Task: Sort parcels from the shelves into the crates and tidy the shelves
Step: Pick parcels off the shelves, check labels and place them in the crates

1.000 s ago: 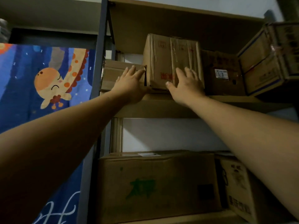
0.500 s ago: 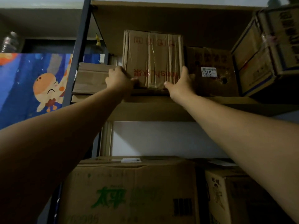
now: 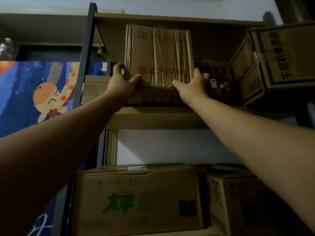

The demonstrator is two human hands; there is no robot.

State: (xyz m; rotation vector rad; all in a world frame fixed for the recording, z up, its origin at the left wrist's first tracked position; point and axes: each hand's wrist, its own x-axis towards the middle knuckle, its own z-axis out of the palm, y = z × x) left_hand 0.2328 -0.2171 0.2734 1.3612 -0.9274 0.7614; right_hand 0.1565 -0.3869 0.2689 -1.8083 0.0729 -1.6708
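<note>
Gripping a carton point(image 3: 158, 55) at the dim shelf point(image 3: 153, 118), left hand point(image 3: 121, 84) and right hand point(image 3: 194, 87)

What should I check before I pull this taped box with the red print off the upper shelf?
1. Left hand grips the taped brown cardboard box with red print at its lower left corner: ok.
2. Right hand grips its lower right corner: ok.
3. Gap to the dark cardboard box with a white label beside it: cannot tell, the right hand covers it.
4. Tape holding: cannot tell, wrinkled.
5. Crate ready: cannot tell, none in view.
</note>
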